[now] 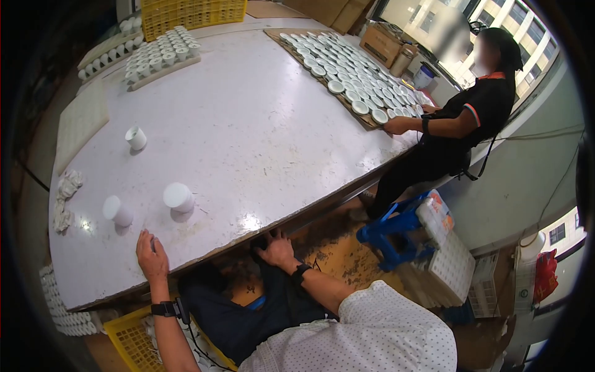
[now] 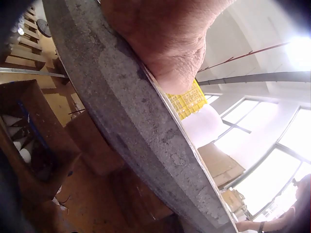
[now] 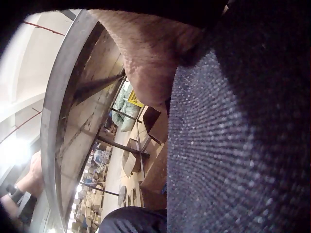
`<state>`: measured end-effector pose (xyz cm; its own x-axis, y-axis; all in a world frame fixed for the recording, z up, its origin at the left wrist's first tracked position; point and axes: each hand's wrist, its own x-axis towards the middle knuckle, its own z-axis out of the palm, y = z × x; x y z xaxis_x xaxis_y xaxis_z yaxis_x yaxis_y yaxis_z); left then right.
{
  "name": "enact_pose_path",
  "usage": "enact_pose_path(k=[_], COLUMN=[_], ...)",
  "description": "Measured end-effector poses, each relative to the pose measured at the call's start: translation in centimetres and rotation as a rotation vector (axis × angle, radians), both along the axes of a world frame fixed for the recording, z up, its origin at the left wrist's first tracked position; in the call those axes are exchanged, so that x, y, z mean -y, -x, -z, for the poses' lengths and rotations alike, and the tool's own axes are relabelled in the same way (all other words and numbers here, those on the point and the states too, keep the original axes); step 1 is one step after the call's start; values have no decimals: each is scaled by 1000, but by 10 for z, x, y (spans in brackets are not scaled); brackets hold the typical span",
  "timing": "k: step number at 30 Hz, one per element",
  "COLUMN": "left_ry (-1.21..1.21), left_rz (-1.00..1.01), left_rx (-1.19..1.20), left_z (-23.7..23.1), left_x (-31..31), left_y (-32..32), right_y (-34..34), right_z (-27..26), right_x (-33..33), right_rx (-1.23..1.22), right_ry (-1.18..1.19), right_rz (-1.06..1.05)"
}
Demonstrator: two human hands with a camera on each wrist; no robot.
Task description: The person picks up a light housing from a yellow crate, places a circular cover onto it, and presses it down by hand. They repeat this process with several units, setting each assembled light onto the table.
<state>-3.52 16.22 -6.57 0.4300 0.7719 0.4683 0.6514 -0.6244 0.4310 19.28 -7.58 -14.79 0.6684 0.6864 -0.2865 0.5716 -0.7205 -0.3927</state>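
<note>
My left hand (image 1: 152,257) rests at the near edge of the white table (image 1: 248,155), its fingers loosely bent and holding nothing. Just beyond its fingertips stands a white round-topped cup-shaped piece (image 1: 118,211), and a second similar one (image 1: 179,197) is to the right of that. Farther back, a third white piece (image 1: 136,138) shows a hollow top with some green inside. Below the table edge, my right hand (image 1: 277,251) lies on my dark-trousered leg (image 3: 223,145), fingers spread. In the left wrist view the heel of the left hand (image 2: 165,43) presses on the table's rim.
A board of white round pieces (image 1: 353,74) lies at the far right, where another person (image 1: 489,105) holds its edge. Trays of white cups (image 1: 161,56), a yellow crate (image 1: 192,15) and a crumpled cloth (image 1: 67,198) line the left side. A blue stool (image 1: 396,232) stands right.
</note>
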Motion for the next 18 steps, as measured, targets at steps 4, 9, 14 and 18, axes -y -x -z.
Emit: enact_pose_path(k=[4, 9, 14, 18], left_ry=[-12, -10, -1, -3], left_rz=[1, -8, 23, 13], left_rx=[2, -1, 29, 7], left_z=[1, 0, 7, 8], left_x=[-1, 0, -5, -7], left_y=[1, 1, 3, 4], right_y=[0, 0, 0, 1], right_z=[-9, 7, 1, 0], right_x=[-1, -1, -2, -2], right_rx=[-61, -16, 11, 2], right_ry=[35, 12, 6, -1], right_rz=[-1, -3, 4, -2])
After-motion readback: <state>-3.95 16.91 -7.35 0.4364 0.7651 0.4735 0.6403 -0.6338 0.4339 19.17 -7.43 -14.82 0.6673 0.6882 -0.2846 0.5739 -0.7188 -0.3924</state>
